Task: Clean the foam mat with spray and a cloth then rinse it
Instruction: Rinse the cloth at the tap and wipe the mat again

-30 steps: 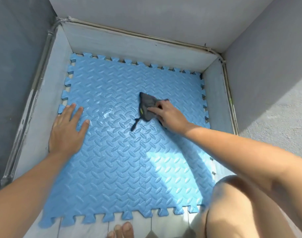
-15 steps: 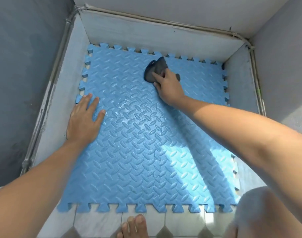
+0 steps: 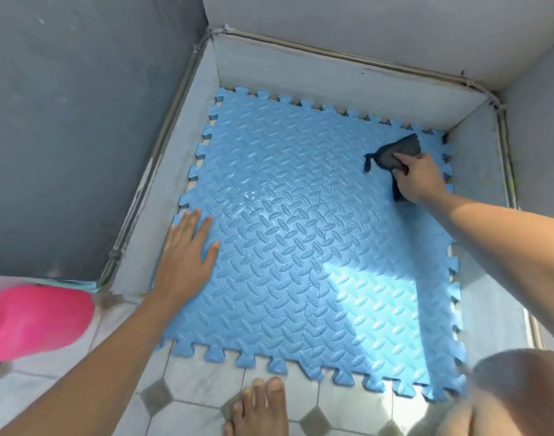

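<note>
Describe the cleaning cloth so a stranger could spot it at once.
Find the big blue foam mat on the floor. Near its far right corner, the right hand presses down a dark grey cloth. It is the only dark, crumpled thing on the blue surface.

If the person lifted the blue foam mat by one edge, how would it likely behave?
The foam mat would probably bend and sag, since it is thin, interlocked tiles. The seams might separate under its own weight. Its surface shows wet sheen near the left hand, so it may feel slippery.
</note>
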{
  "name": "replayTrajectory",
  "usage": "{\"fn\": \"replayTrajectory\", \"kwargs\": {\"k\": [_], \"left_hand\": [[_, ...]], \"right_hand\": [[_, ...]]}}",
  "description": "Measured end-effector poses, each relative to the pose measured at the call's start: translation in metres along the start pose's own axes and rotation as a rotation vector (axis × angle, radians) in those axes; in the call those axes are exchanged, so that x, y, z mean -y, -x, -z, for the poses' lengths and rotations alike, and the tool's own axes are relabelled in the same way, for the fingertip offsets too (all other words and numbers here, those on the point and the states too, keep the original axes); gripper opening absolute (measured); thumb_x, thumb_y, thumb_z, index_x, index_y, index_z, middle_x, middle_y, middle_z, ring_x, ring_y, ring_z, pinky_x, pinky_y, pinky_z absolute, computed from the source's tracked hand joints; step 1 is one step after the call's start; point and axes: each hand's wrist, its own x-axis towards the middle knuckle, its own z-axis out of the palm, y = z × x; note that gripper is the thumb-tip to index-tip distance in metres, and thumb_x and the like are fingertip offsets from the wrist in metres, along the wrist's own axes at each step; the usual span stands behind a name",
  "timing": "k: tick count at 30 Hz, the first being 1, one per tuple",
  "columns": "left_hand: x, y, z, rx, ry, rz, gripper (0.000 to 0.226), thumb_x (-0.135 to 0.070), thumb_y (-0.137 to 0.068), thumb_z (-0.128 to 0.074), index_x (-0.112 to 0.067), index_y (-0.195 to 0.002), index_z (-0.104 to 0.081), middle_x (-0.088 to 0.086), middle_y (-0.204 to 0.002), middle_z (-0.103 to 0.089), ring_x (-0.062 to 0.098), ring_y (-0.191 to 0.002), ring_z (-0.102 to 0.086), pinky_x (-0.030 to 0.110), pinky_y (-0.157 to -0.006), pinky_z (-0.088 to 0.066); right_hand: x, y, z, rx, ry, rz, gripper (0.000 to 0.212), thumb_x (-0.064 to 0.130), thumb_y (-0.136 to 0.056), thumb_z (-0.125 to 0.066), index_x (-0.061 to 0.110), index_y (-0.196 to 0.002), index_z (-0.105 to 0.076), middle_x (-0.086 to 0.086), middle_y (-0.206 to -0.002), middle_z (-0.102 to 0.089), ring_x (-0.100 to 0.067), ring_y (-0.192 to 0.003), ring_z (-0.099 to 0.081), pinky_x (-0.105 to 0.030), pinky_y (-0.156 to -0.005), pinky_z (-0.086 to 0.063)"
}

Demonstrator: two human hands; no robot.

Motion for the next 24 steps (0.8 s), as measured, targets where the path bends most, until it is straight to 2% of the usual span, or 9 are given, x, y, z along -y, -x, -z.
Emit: {"fn": "replayTrajectory", "kwargs": {"k": [2,4,8,11,16,18,20,22,24], "left_hand": [[0.006,0.036,0.002,-0.004,0.001,-0.016,0.062,-0.045,-0.101,-0.040,-0.012,-0.154,-0.040,0.008,-0.165,-0.028,0.024,-0.155,-0.020,0.043,-0.126,-0.014],[0.010,0.048,0.003,-0.006,0.013,-0.009,0.062,-0.043,-0.101,-0.042,-0.011,-0.153,-0.040,0.008,-0.164,-0.029,0.023,-0.154,-0.021,0.041,-0.126,-0.014],[0.007,0.049,0.006,-0.054,0.117,0.079,0.060,-0.035,-0.101,-0.045,-0.004,-0.152,-0.037,0.009,-0.161,-0.035,0.021,-0.153,-0.025,0.046,-0.123,-0.025],[0.006,0.052,0.008,-0.071,0.164,0.094,0.064,-0.036,-0.102,-0.042,-0.003,-0.156,-0.028,0.011,-0.164,-0.030,0.021,-0.154,-0.022,0.043,-0.124,-0.023],[0.007,0.051,0.009,-0.078,0.150,0.084,0.069,-0.044,-0.103,-0.035,-0.001,-0.156,-0.027,0.013,-0.164,-0.028,0.025,-0.153,-0.023,0.038,-0.125,-0.020],[0.008,0.051,0.008,-0.066,0.125,0.061,0.068,-0.045,-0.103,-0.036,-0.001,-0.154,-0.031,0.014,-0.162,-0.031,0.026,-0.153,-0.024,0.040,-0.124,-0.022],[0.009,0.051,0.007,-0.068,0.101,0.045,0.065,-0.046,-0.103,-0.036,-0.002,-0.150,-0.039,0.014,-0.160,-0.035,0.027,-0.151,-0.027,0.042,-0.124,-0.024],[0.007,0.051,0.007,-0.070,0.082,0.043,0.062,-0.046,-0.103,-0.037,-0.003,-0.147,-0.045,0.014,-0.158,-0.038,0.028,-0.150,-0.030,0.043,-0.123,-0.026],[0.005,0.051,0.007,-0.070,0.075,0.051,0.060,-0.045,-0.103,-0.039,-0.005,-0.147,-0.045,0.013,-0.158,-0.038,0.027,-0.150,-0.030,0.044,-0.123,-0.026]], "right_hand": [[0.042,-0.005,-0.012,-0.035,-0.064,-0.182,0.049,0.029,-0.105,-0.049,0.017,-0.153,-0.049,-0.028,-0.146,-0.041,-0.047,-0.131,-0.045,-0.047,-0.114,-0.038],[0.093,-0.002,-0.025,-0.022,-0.115,-0.143,0.050,0.030,-0.104,-0.047,0.019,-0.152,-0.050,-0.025,-0.146,-0.041,-0.047,-0.130,-0.045,-0.046,-0.113,-0.037],[0.198,0.044,-0.053,0.058,-0.149,0.292,0.044,0.027,-0.098,-0.056,0.021,-0.142,-0.063,-0.022,-0.129,-0.052,-0.043,-0.116,-0.053,-0.043,-0.103,-0.043],[0.237,0.113,-0.064,0.115,-0.127,0.571,0.045,0.030,-0.096,-0.061,0.022,-0.140,-0.065,-0.017,-0.121,-0.055,-0.039,-0.109,-0.053,-0.047,-0.095,-0.050],[0.198,0.222,-0.067,0.297,-0.149,0.939,0.045,0.030,-0.094,-0.063,0.019,-0.138,-0.065,-0.013,-0.115,-0.057,-0.032,-0.097,-0.054,-0.042,-0.083,-0.051],[0.157,0.227,-0.057,0.393,-0.068,1.195,0.042,0.028,-0.097,-0.060,0.021,-0.139,-0.063,-0.013,-0.118,-0.059,-0.030,-0.096,-0.054,-0.040,-0.084,-0.051],[0.114,0.190,-0.042,0.412,0.038,1.376,0.039,0.029,-0.102,-0.056,0.022,-0.140,-0.063,-0.014,-0.121,-0.061,-0.031,-0.096,-0.055,-0.039,-0.083,-0.053],[0.082,0.136,-0.030,0.321,0.128,1.283,0.042,0.029,-0.101,-0.060,0.026,-0.143,-0.061,-0.015,-0.126,-0.059,-0.032,-0.101,-0.055,-0.040,-0.080,-0.055],[0.065,0.091,-0.022,0.184,0.125,0.965,0.045,0.029,-0.101,-0.060,0.029,-0.145,-0.058,-0.015,-0.127,-0.055,-0.036,-0.106,-0.055,-0.046,-0.080,-0.057]]}}
